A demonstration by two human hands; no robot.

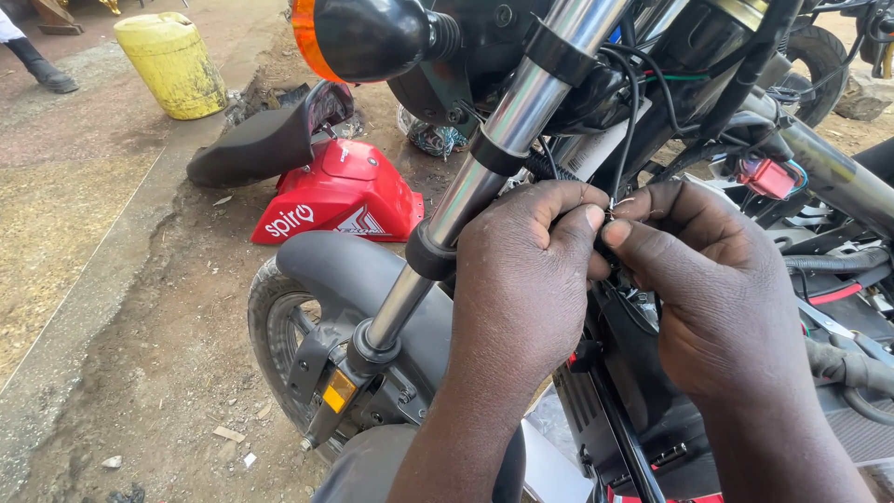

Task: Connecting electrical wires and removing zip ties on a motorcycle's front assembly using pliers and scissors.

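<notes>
While both hands pinch a thin wire [612, 207], left hand [521, 279], right hand [717, 289], wrists bent inward

head view | looks down, forward | close over hands [615, 279] | motorcycle fork [484, 168] alongside

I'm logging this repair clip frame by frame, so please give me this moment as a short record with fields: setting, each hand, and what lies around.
setting: outdoors, dirt ground beside a motorcycle with its bodywork off
left hand: fingertips pinch a thin wire by the fork tube
right hand: fingertips meet the left at the same wire
nearby wiring: black cables, red connector
front wheel: under grey mudguard
on ground: red body panel, black seat, yellow jerrycan
</notes>
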